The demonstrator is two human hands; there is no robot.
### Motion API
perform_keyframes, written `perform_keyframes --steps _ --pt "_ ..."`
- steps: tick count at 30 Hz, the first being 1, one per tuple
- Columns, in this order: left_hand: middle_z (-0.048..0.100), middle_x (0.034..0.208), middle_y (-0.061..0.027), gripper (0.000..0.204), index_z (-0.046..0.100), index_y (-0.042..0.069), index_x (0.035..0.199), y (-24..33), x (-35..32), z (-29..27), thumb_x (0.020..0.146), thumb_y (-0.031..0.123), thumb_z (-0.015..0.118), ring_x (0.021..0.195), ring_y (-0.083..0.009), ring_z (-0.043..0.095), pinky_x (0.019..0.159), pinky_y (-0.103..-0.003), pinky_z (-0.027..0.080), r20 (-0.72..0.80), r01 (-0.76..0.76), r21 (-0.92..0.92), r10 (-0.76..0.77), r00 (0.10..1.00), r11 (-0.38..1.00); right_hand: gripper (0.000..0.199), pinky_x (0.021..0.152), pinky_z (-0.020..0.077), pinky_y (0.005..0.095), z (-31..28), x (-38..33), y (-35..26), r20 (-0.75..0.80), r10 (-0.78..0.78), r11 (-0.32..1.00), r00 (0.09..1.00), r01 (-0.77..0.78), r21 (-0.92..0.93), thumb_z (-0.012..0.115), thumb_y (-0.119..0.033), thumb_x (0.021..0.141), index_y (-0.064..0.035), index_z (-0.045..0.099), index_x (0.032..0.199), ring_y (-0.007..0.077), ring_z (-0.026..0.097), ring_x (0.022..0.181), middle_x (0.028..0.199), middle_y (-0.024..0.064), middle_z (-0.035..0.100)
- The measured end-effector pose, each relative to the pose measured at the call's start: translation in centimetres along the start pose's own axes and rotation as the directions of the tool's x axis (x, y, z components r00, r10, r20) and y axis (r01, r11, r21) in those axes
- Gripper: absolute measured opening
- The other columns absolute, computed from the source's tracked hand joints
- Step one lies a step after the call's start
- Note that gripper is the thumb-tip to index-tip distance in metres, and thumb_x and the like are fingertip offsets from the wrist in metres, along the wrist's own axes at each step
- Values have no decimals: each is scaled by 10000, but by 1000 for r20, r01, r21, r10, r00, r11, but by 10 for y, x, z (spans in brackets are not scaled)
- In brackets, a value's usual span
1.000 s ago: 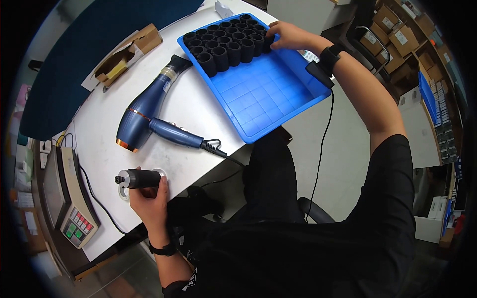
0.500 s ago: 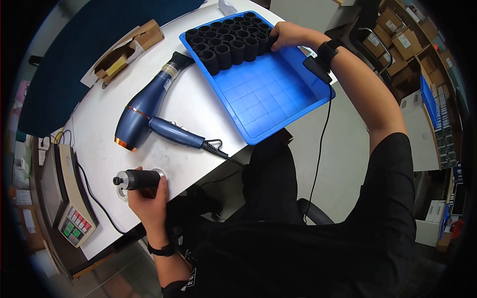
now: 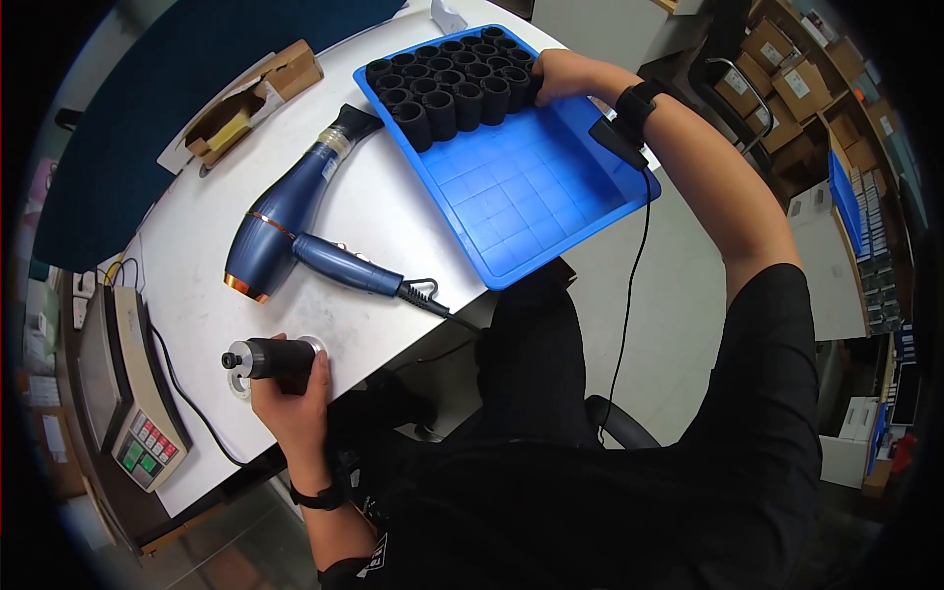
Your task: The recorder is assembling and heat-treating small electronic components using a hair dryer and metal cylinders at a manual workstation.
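My left hand (image 3: 295, 408) is wrapped round a black cylinder (image 3: 278, 357) with a silver cap and a small black knob at one end. A silver ring-shaped part (image 3: 239, 385) shows beside it, partly hidden by my hand. At the far right corner of a blue plastic tray (image 3: 506, 273), my right hand (image 3: 567, 77) is closed on a black tube (image 3: 538, 90) at the end of the front row. Most of that tube is hidden by my fingers. Several more open-topped black tubes (image 3: 440, 110) stand upright in packed rows at the tray's far end.
A blue hair dryer (image 3: 280, 221) lies on the white table (image 3: 393, 211) left of the tray. Further left are a torn cardboard box (image 3: 265, 93) and a weighing scale (image 3: 133, 393) with a keypad. A black cable (image 3: 629, 305) hangs from a device at my right wrist.
My right forearm has shifted slightly to the left, with the hand still at the same end tube. My left hand keeps its hold on the cylinder.
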State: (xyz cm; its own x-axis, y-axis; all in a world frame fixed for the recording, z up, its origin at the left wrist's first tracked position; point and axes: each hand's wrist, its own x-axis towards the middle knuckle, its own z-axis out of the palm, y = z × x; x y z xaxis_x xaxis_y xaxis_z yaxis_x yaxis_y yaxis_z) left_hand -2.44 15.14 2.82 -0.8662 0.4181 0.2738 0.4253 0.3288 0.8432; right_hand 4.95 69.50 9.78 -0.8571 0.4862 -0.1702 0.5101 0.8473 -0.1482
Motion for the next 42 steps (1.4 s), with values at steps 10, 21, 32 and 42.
perform_keyframes --steps 10,21,32,42 --pt "690 1071 -96 481 628 -29 1261 3 0 0 849 106 837 975 -168 670 919 -314 527 1 -2 9 2 1000 1000 351 813 567 410 10 -3 6 -49 4 999 999 -2 36 822 -193 692 -8 769 986 318 727 895 913 185 749" --pt "688 1058 -82 523 606 -35 1279 -3 0 -2 839 104 852 929 -135 677 845 -280 558 10 -21 -12 21 1000 1000 314 807 567 370 13 -56 5 -11 -10 1000 1000 10 -9 830 -168 720 6 783 977 288 729 845 890 179 754" --pt "679 1026 -56 482 615 -18 1244 -6 2 -1 841 108 847 870 -103 650 781 -248 536 2 -59 -23 59 998 998 373 844 560 387 9 -75 7 18 -54 998 998 53 30 826 -186 730 15 770 1039 325 715 918 984 191 742" --pt "607 844 10 368 637 33 1081 -6 2 -1 812 147 861 658 -72 478 606 -229 410 -31 -96 21 97 995 995 301 1030 494 409 -27 -98 2 -30 -124 991 992 125 43 807 -179 774 5 756 1007 351 609 1228 1309 197 638"
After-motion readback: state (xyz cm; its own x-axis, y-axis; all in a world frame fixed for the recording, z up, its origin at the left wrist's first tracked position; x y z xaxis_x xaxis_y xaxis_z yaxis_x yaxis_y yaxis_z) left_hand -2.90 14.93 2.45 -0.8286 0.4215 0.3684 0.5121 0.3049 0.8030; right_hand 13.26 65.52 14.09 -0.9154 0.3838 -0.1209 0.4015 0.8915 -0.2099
